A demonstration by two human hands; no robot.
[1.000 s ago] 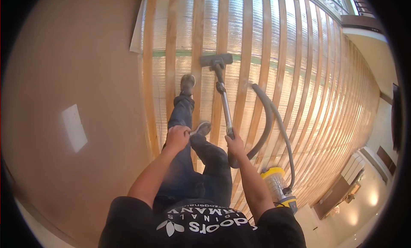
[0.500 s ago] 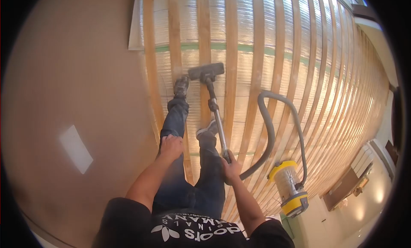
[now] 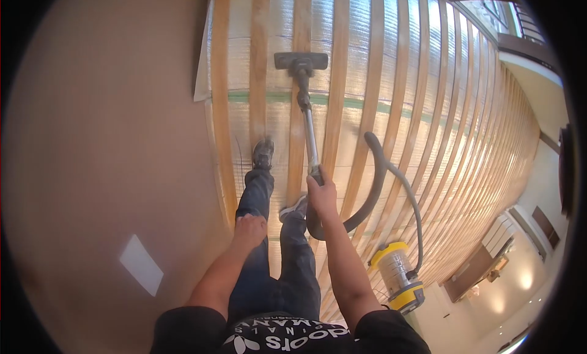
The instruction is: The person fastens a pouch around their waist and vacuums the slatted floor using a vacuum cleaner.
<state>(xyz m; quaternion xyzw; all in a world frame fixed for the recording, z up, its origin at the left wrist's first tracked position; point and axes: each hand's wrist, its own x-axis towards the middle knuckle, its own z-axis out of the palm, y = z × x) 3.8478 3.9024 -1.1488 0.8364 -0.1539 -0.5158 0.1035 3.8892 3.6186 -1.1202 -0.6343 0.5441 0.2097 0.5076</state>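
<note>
My right hand (image 3: 322, 195) is wrapped round the handle end of a vacuum cleaner wand (image 3: 311, 136). The wand reaches forward to a wide dark floor nozzle (image 3: 301, 62), which lies across the wooden battens ahead of my feet. From the handle a grey hose (image 3: 370, 201) loops to the right, down to a yellow and grey canister vacuum (image 3: 398, 274) with a see-through body. My left hand (image 3: 250, 232) hangs over my left leg (image 3: 255, 198), its fingers curled in and nothing visible in them. Whether it touches the jeans I cannot tell.
Parallel wooden battens (image 3: 337, 66) run over shiny foil insulation (image 3: 391, 118), with green tape (image 3: 278, 97) across it. A plain brown wall (image 3: 122, 140) with a white patch (image 3: 141, 265) rises on my left. My shoe (image 3: 263, 153) stands between battens.
The nozzle and wand have been pushed forward, away from my feet, my right hand travelling with them. The hose has shifted, its loop now nearer my right hand. My left hand stays by my leg.
</note>
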